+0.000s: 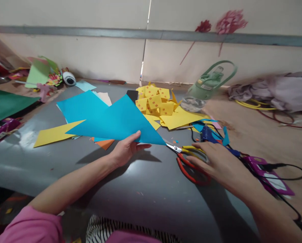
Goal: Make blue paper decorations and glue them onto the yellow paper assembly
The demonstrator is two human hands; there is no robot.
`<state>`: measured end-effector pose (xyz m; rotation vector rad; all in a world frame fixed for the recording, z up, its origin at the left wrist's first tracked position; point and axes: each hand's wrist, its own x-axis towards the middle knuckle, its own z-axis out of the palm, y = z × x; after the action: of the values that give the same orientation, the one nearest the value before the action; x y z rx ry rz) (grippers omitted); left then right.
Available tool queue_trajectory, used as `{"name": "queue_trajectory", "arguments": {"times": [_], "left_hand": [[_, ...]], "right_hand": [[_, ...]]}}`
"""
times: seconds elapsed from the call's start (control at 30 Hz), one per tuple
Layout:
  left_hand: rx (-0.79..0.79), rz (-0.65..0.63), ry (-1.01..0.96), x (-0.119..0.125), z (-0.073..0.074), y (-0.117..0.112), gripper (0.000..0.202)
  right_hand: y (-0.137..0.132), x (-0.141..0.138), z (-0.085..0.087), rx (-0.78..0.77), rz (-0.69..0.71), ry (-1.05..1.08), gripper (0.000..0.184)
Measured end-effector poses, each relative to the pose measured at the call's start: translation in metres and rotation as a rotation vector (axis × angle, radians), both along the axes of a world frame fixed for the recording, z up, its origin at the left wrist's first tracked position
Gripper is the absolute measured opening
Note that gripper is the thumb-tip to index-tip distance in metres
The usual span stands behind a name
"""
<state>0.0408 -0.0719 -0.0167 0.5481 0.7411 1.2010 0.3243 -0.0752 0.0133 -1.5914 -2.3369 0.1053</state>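
My left hand (127, 148) grips a blue paper triangle (115, 121) by its lower edge, thumb on top and fingers underneath. Held in my right hand (214, 158) is a pair of scissors (175, 148) with one yellow and one red handle. The scissor blades meet the right-hand corner of the triangle, and part of them is hidden by the paper. Behind the triangle lies another blue sheet (82, 104). A yellow paper strip (52, 134) reaches out to the left, and an orange scrap (104, 144) shows below the blue paper.
Yellow dotted paper pieces (154, 99) are piled on yellow sheets (181, 118) at the back. A green-lidded bottle (204, 86) stands to their right. A blue glue gun (209, 133), its cable and a purple power strip (267, 172) lie right of my right hand.
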Motion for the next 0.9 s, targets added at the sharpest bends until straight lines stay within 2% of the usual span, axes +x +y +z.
{"name": "queue_trajectory", "arguments": {"times": [0.17, 0.27, 0.33, 0.37, 0.43, 0.5, 0.57, 0.63, 0.73, 0.83, 0.9], "left_hand": [[0.045, -0.101, 0.054, 0.0, -0.007, -0.003, 0.033], [0.063, -0.213, 0.098, 0.003, -0.014, -0.007, 0.043], [0.067, -0.212, 0.124, 0.003, -0.015, -0.009, 0.046], [0.071, -0.161, 0.133, 0.002, -0.014, -0.008, 0.046], [0.088, 0.033, 0.147, -0.005, -0.007, -0.002, 0.045], [0.102, 0.234, 0.202, -0.018, 0.004, 0.007, 0.051], [0.091, 0.358, 0.3, -0.036, 0.015, 0.017, 0.053], [0.12, 0.285, 0.434, -0.056, 0.022, 0.023, 0.047], [0.173, 0.225, 0.604, -0.084, 0.024, 0.019, 0.052], [0.178, 0.175, 0.796, -0.106, 0.02, 0.002, 0.05], [0.234, 0.197, 0.996, -0.112, 0.017, -0.015, 0.041]], "right_hand": [[-0.004, -0.049, 0.023, -0.159, 0.067, 0.247, 0.046], [-0.007, -0.075, 0.019, -0.362, 0.095, 0.33, 0.04], [-0.006, -0.082, 0.011, -0.436, 0.129, 0.359, 0.033], [-0.005, -0.082, 0.007, -0.447, 0.139, 0.376, 0.032], [-0.002, -0.075, 0.003, -0.428, 0.122, 0.415, 0.033], [0.002, -0.064, 0.004, -0.415, 0.075, 0.462, 0.035], [0.002, -0.052, 0.007, -0.466, 0.038, 0.512, 0.036], [-0.002, -0.042, 0.009, -0.558, 0.02, 0.562, 0.034], [-0.013, -0.034, 0.005, -0.637, 0.0, 0.571, 0.041], [-0.024, -0.034, -0.005, -0.604, 0.037, 0.475, 0.055], [-0.026, -0.036, -0.011, -0.54, 0.078, 0.362, 0.057]]}}
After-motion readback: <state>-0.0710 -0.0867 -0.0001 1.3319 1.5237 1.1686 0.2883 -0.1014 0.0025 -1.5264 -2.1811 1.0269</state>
